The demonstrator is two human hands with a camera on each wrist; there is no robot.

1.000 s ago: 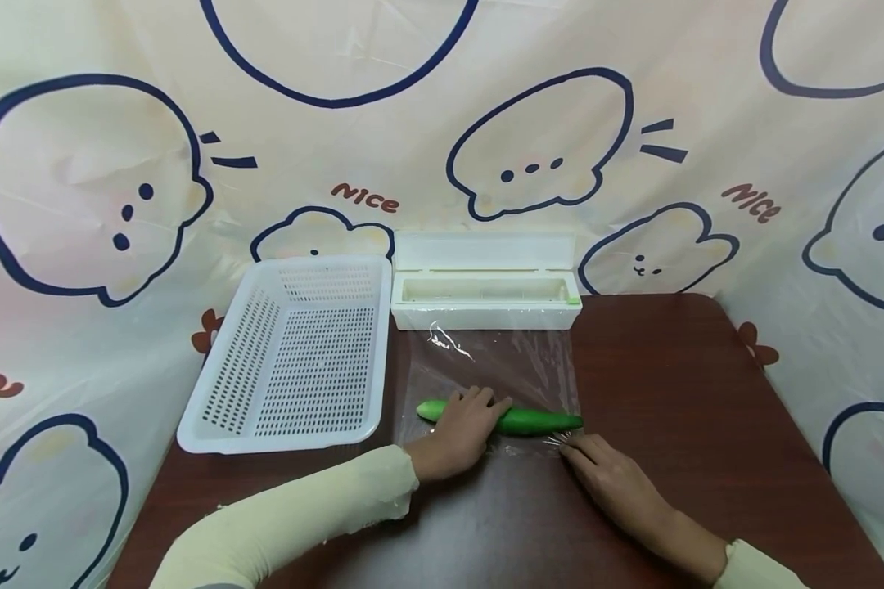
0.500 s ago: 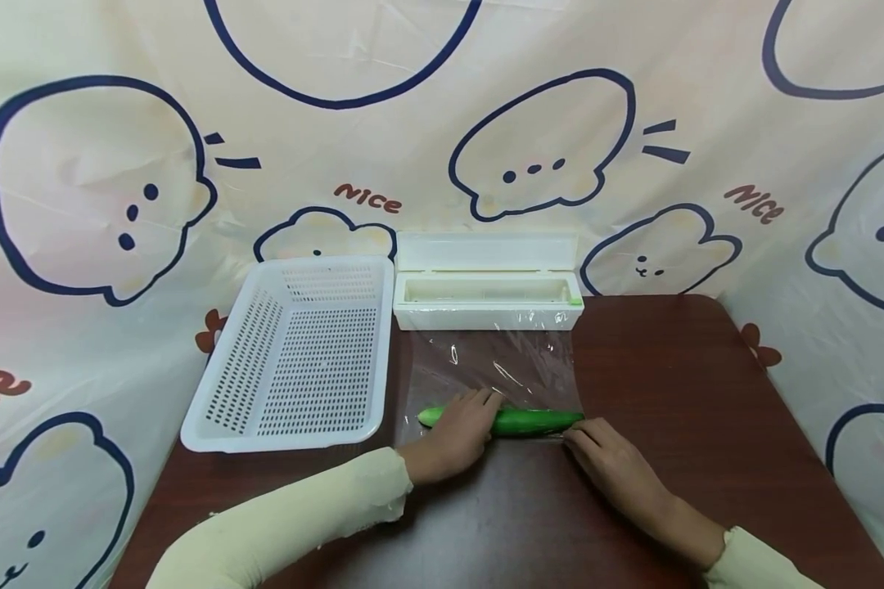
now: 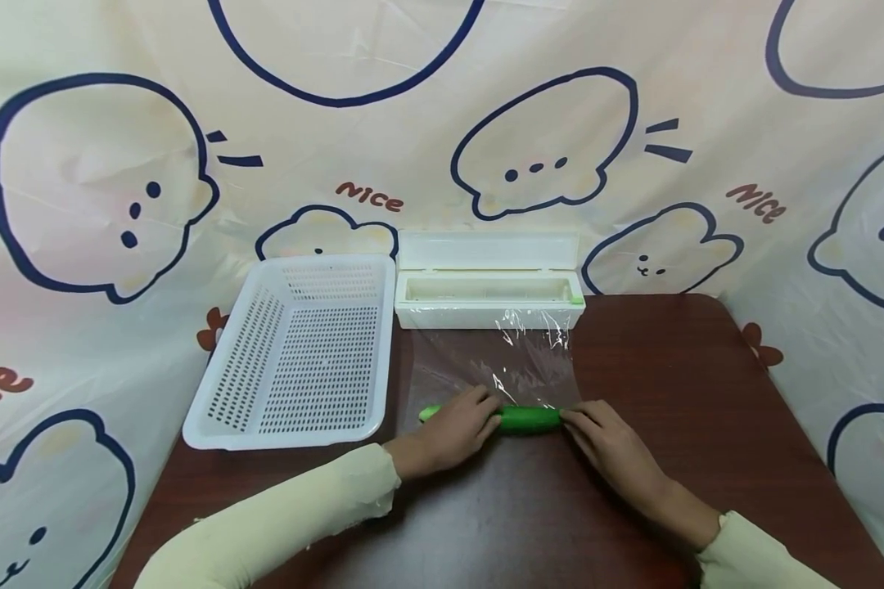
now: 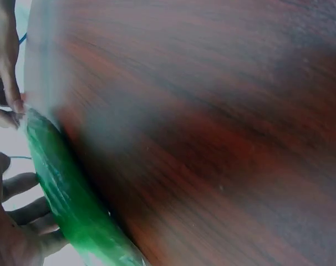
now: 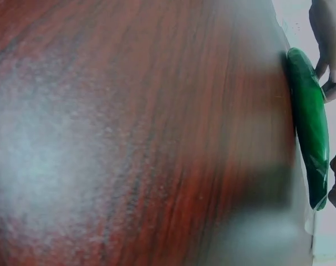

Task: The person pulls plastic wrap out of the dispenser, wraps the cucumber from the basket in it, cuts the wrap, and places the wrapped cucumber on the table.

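Note:
A green cucumber (image 3: 528, 419) lies crosswise on the table, with clear plastic wrap (image 3: 457, 357) around it in the left wrist view. The wrap stretches back as a flat sheet to a white wrap dispenser box (image 3: 489, 317), whose lid stands up. My left hand (image 3: 453, 427) lies over the cucumber's left half and holds it, hiding part of it; its fingers (image 4: 32, 210) lie along the far side. At the cucumber's right end, my right hand (image 3: 619, 458) pinches the wrap between thumb and fingertips.
A white perforated basket (image 3: 386, 352) stands left of the dispenser, with nothing in it. The dark wooden table (image 3: 656, 368) extends to the right and toward the front. A cartoon-printed cloth (image 3: 412, 147) hangs behind and at both sides.
My right hand has moved up and slightly left onto the cucumber's right end. My left hand has shifted a little left along it. The glints on the stretched wrap have changed.

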